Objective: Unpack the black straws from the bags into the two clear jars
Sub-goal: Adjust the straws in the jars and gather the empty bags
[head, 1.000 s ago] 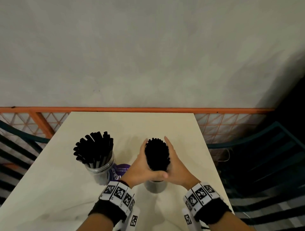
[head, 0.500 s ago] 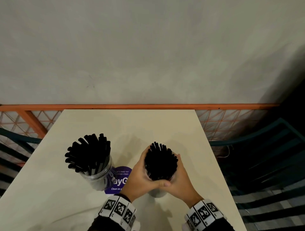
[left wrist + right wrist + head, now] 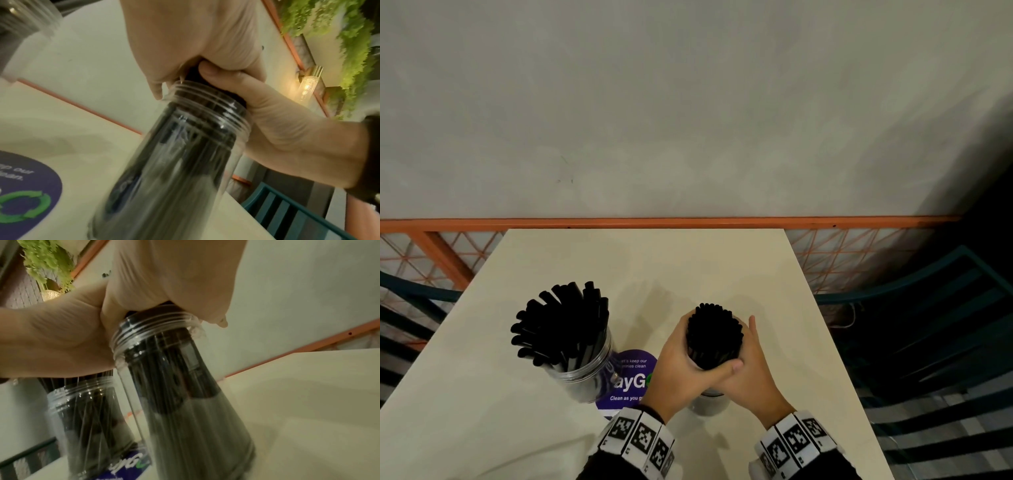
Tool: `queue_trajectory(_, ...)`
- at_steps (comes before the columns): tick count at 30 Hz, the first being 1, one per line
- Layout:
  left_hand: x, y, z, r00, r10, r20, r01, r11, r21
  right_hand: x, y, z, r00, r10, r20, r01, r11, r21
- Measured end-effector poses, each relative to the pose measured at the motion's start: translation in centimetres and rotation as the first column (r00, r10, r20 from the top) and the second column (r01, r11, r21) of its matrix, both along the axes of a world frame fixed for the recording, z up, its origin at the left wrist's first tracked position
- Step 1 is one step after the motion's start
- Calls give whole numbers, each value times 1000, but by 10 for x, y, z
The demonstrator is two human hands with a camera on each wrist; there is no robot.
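Head view: both hands wrap one bundle of black straws (image 3: 714,337) standing in the right clear jar (image 3: 709,404), near the table's (image 3: 654,267) front edge. The left hand (image 3: 681,370) curls round the bundle's left side with its thumb laid across the front; the right hand (image 3: 751,370) cups the right side, fingers curved against the straws. The wrist views show both hands gripping just above the jar's threaded mouth (image 3: 207,104), with the straw ends not yet at the bottom. The left clear jar (image 3: 582,370) stands toward the front left, already filled, its straws (image 3: 561,325) fanned out. A purple sticker (image 3: 631,380) lies on the table between the jars.

Hazards, as judged from here:
- Loosening the grip unevenly may let the bundle splay, so outer straws catch on the rim and fall onto the table
- Downward pressure off-centre may tilt the light jar; nothing but the bundle steadies it
- A sideways tip could knock the filled jar, which stands near
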State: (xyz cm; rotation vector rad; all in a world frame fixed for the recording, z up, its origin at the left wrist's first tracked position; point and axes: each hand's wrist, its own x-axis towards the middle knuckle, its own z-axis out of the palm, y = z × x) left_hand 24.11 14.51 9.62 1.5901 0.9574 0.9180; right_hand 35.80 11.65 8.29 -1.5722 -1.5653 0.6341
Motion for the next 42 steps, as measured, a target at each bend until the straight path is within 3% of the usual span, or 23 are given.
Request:
queue_trajectory(9, -3, 0, -2, 997, -66, 34, 69, 994, -85, 5, -2, -4, 999, -16, -31, 15, 1000, -13)
queue_trajectory(14, -28, -6, -1, 982, -185, -31, 180, 977, -114, 19, -28, -23, 979, -73, -192, 52, 992, -112)
queue_trajectory(17, -65, -16, -8, 972, -111, -206, 73, 980, -184, 15, -61, -36, 930, -248, -272, 169, 944, -282)
queue_trajectory(19, -91, -20, -11, 972, -24, -232, -25, 979, -203, 7, -77, -53, 885, -379, -269, 268, 889, -372)
queue_trajectory(21, -114, -23, -8, 969, 87, -229, -133, 972, -192, -7, -86, -66, 879, -413, -239, 301, 868, -394)
queue_trajectory(25, -156, -22, 3, 914, 246, -323, -306, 941, -146, -51, -79, -59, 975, -103, -195, 26, 932, -361)
queue_trajectory(29, -188, -10, 2, 871, 306, -385, -409, 886, -221, -97, -43, -24, 991, 69, -116, -95, 969, -228)
queue_trajectory(35, -200, 32, 13, 958, 186, -217, -222, 963, -154, -128, 21, 18, 982, 139, -125, -161, 968, -193)
queue_trajectory(39, -192, 56, 22, 990, 15, -139, -23, 998, -51, -142, 53, 20, 972, 191, -135, -212, 965, -157)
queue_trajectory(42, -183, 62, 25, 993, -41, -111, 35, 998, -55, -153, 64, 15, 952, 246, -182, -266, 959, -98)
